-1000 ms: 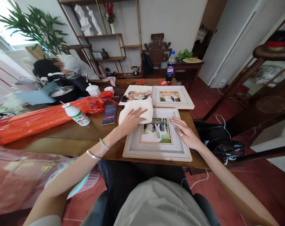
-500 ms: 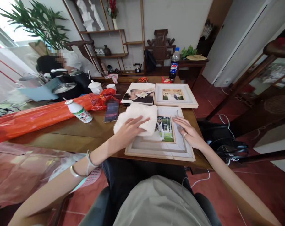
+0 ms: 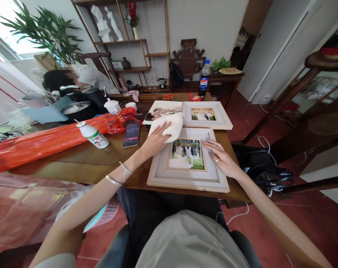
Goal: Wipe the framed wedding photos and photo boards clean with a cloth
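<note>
A white fluffy cloth (image 3: 171,124) is under my left hand (image 3: 159,138), gripped from above, at the far left corner of a picture frame (image 3: 164,180). This pale frame lies flat on the table close to my body and holds a photo (image 3: 198,154) of two people outdoors. My right hand (image 3: 223,159) rests on the frame's right side, fingers stretched out and nothing in them. Behind the cloth is a photo panel (image 3: 160,108), partly covered by it. A second pale frame (image 3: 223,117) with a smaller picture lies beside that panel.
Left of the frame lie a phone (image 3: 130,134), a white bottle (image 3: 93,136) and a long red plastic-wrapped bundle (image 3: 54,139). At the table's far side are orange scissors (image 3: 168,97), a cola bottle (image 3: 204,80) and a white teapot (image 3: 112,107). Another person (image 3: 82,76) is at the far left.
My left hand has moved the cloth away from me, off the photo and toward the frame's far left corner, uncovering the photo's left side. My right hand stays on the frame.
</note>
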Motion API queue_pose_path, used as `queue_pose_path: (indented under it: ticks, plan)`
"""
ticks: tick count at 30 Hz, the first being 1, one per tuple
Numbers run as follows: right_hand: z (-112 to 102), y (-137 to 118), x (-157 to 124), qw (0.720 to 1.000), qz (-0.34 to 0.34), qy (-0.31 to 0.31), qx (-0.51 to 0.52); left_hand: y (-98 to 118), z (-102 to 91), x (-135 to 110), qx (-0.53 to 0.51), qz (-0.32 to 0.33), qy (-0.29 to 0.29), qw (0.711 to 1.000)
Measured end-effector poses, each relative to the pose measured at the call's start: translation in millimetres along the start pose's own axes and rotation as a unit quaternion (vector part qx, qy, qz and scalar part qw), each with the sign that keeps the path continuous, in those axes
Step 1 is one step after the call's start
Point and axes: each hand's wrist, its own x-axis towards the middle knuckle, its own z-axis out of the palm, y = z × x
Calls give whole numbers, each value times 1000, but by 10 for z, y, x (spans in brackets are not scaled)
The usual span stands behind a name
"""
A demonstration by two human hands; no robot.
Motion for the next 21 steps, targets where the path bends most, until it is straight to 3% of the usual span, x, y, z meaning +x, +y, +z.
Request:
queue_pose_path:
  ticks: [4, 7, 13, 16, 18, 21]
  plan:
    - [-6, -5, 7, 1000, 11, -3, 3, 16, 47, 76, 18, 25, -28, 999]
    - [-6, -4, 12, 1000, 20, -2, 3, 188, -69, 2, 27, 32, -53, 998]
    - [-9, -22, 12, 999, 34, -5, -4, 915, -516, -607, -3, 64, -124, 990]
    - [-9, -33, 11, 999, 36, -3, -5, 1219, -660, -930, -20, 63, -116, 991]
    - [-7, -30, 10, 999, 33, -1, -5, 1292, -676, -1010, -26, 42, -113, 992]
    - [-5, -17, 8, 1000, 30, -3, -5, 1194, -573, -877, -30, 11, -115, 993]
